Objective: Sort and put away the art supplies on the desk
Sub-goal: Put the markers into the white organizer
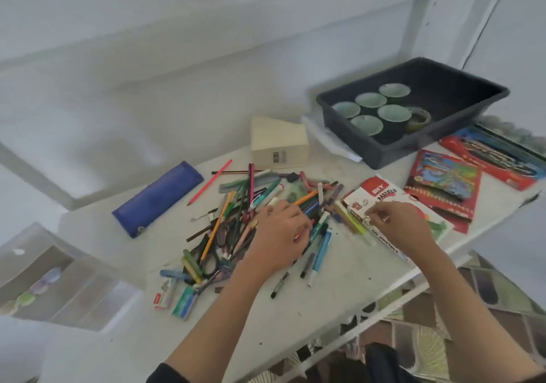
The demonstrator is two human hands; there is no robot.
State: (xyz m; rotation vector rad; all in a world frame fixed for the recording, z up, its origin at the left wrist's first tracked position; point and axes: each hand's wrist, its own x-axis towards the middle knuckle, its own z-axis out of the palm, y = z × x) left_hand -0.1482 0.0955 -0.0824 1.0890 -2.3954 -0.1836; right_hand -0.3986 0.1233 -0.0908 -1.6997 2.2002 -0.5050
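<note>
Two bare hands sort a pile [236, 205] of pens and pencils on a white desk [339, 294].
The pile lies straight ahead, under the left hand [280, 229], whose fingers curl down into it; whether they hold anything cannot be told. Just right of the pile sits the oil pastel box [375, 193], its length running diagonally from far left to near right. The right hand [401, 223], nearer to it, pinches a small pale piece [367, 220] at its edge.
</note>
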